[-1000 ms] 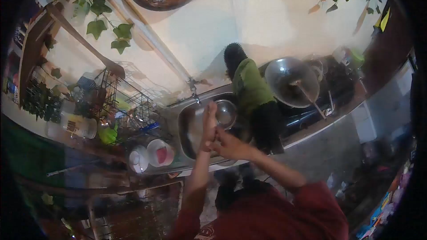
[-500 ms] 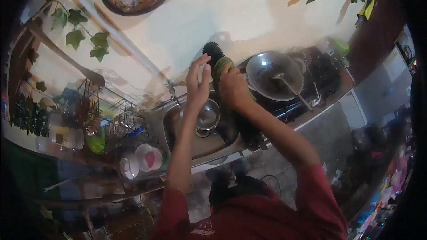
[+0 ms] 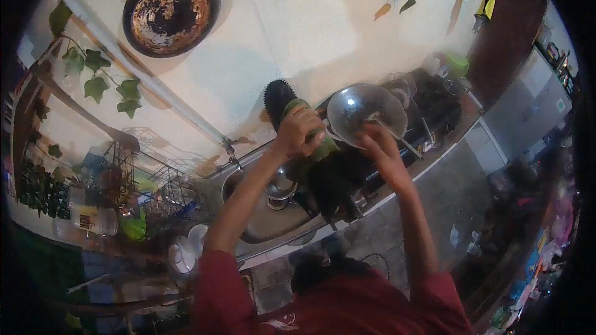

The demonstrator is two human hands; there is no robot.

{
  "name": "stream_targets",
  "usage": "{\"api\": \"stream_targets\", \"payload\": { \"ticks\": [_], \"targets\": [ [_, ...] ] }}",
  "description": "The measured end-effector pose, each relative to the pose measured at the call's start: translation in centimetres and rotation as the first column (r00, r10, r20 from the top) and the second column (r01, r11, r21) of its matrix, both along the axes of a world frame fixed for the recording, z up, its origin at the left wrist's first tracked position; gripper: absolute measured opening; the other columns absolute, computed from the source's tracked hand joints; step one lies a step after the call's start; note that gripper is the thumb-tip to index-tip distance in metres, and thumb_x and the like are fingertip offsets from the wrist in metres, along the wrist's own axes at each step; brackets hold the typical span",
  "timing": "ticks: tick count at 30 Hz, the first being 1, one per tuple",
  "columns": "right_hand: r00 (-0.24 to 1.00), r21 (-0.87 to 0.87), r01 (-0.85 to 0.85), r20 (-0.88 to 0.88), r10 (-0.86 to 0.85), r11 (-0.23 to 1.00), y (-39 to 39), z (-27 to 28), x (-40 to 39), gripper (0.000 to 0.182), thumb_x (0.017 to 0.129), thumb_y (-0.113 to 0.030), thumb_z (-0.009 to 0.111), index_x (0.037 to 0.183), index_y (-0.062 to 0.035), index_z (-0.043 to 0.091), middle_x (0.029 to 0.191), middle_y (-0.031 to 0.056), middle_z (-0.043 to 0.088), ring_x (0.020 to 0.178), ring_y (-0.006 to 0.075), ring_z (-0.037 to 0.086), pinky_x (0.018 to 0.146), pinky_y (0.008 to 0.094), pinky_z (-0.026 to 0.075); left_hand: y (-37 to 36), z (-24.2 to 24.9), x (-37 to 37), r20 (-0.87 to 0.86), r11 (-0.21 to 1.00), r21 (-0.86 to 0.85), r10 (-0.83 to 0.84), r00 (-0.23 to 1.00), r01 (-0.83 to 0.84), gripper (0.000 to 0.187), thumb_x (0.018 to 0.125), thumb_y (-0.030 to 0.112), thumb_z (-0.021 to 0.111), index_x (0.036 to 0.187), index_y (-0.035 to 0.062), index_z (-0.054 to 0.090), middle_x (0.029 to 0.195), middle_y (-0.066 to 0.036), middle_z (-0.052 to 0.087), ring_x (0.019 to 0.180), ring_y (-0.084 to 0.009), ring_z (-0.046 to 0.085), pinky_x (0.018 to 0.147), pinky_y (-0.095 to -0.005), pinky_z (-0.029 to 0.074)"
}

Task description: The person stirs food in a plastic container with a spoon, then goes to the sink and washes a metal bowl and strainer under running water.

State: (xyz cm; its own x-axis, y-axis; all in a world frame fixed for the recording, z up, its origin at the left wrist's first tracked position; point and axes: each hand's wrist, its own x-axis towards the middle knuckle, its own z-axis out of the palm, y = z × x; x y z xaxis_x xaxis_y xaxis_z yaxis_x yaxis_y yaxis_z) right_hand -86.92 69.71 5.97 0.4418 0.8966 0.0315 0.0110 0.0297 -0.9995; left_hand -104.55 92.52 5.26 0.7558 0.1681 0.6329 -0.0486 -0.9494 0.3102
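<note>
My left hand (image 3: pixel 299 131) is wrapped round a green, bottle-like object (image 3: pixel 325 147) near the wall, its fingers closed. A black oval piece with a toothed edge (image 3: pixel 279 98) sticks up just beyond that hand; I cannot tell whether the two are one thing. My right hand (image 3: pixel 383 152) is over the near edge of a metal wok (image 3: pixel 354 107), with thumb and fingers apart. A long-handled utensil (image 3: pixel 406 146) rests in the wok, and its handle passes beside my right fingers.
A sink (image 3: pixel 270 226) with a metal bowl (image 3: pixel 282 185) lies below my left forearm, under a tap (image 3: pixel 233 156). Left of it stand a wire dish rack (image 3: pixel 164 186) and white cups (image 3: pixel 183 253). A frying pan (image 3: pixel 171 15) hangs on the wall. Dark material (image 3: pixel 335 183) covers the counter between sink and stove.
My right hand has let go of the green object and moved right to the wok. My left hand has gone from open beside it to closed round it. The view has shifted.
</note>
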Motion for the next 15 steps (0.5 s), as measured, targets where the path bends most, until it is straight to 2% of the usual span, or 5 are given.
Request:
{"api": "stream_targets", "payload": {
  "ticks": [2, 6, 9, 12, 15],
  "targets": [
    [0.972, 0.021, 0.143, -0.192, -0.136, 0.989, -4.6, -0.6, -0.9, 0.046, 0.106, -0.032, 0.06, 0.136, 0.0022, 0.052, 0.126, 0.0161, 0.065, 0.112, 0.0207, 0.067, 0.094, 0.0343, 0.054, 0.8, -1.9, 0.6, -0.029, 0.998, 0.024, -0.06, 0.998, 0.061, 0.034, 0.086, 0.033, 0.058, 0.095, 0.0037, 0.073, 0.101, -0.019, 0.072, 0.105, -0.0387, 0.067, 0.106, -0.0517, 0.045],
    [0.827, -0.121, 0.443, -0.328, -0.457, 0.888, -13.3, -8.8, 0.2, 0.032, 0.106, -0.032, 0.058, 0.111, -0.0006, 0.062, 0.1, 0.0121, 0.069, 0.082, 0.0185, 0.065, 0.078, 0.0334, 0.055, 1.6, -3.5, 1.3, 0.09, 0.997, 0.059, -0.062, 0.994, 0.056, 0.028, 0.082, 0.029, 0.054, 0.082, 0.0052, 0.069, 0.089, -0.016, 0.068, 0.09, -0.0376, 0.065, 0.094, -0.0509, 0.045],
    [0.646, -0.208, 0.575, -0.479, -0.594, 0.792, -18.8, -13.4, -0.1, 0.032, 0.106, -0.035, 0.058, 0.099, -0.0037, 0.059, 0.087, 0.008, 0.062, 0.077, 0.0177, 0.062, 0.071, 0.0334, 0.052, 1.6, -3.7, 1.5, 0.158, 0.993, 0.086, -0.09, 0.983, 0.077, 0.02, 0.078, 0.023, 0.053, 0.076, 0.0074, 0.066, 0.081, -0.014, 0.065, 0.083, -0.036, 0.063, 0.087, -0.0475, 0.046],
    [0.53, -0.22, 0.676, -0.518, -0.672, 0.703, -22.3, -15.5, -0.7, 0.032, 0.106, -0.033, 0.055, 0.092, -0.0039, 0.058, 0.084, 0.0069, 0.058, 0.072, 0.0195, 0.059, 0.064, 0.0339, 0.048, 1.3, -3.1, 1.0, 0.068, 0.997, 0.036, -0.071, 0.995, 0.069, 0.033, 0.087, 0.028, 0.051, 0.084, 0.002, 0.071, 0.091, -0.02, 0.068, 0.094, -0.0407, 0.064, 0.097, -0.0542, 0.045],
    [0.538, -0.311, 0.671, -0.421, -0.73, 0.673, -24.1, -15.1, -1.1, 0.034, 0.106, -0.038, 0.058, 0.093, -0.0068, 0.055, 0.08, 0.0033, 0.052, 0.074, 0.0162, 0.056, 0.066, 0.0328, 0.047, 0.5, -1.1, 0.6, -0.016, 0.998, -0.003, -0.07, 0.997, 0.07, 0.032, 0.086, 0.026, 0.052, 0.091, 0.0022, 0.072, 0.096, -0.02, 0.069, 0.1, -0.0409, 0.063, 0.1, -0.0536, 0.045]
  ]
}}
